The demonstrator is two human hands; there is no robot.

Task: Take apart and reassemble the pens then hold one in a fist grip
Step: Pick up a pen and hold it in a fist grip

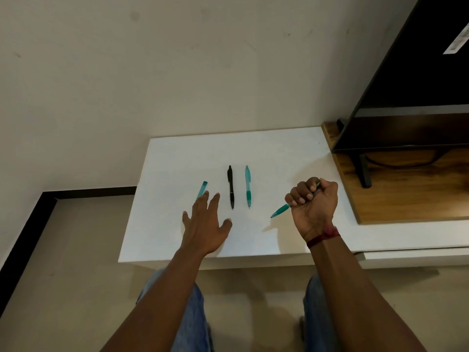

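Fist of right hand (313, 201) holds one teal pen (279, 212); left hand (204, 222) splayed by perhaps three pens (231, 186).

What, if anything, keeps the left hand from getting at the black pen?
Likely nothing, so probably yes. The left hand is open, fingers spread, just left of the black pen, which lies bare on the table with nothing between them. The right hand grips a teal pen elsewhere.

Middle of teal pen (279, 211) hidden in right hand (314, 200), teal piece (202, 189) partly behind left hand (204, 226), dark screen (418, 72) cropped upper right.
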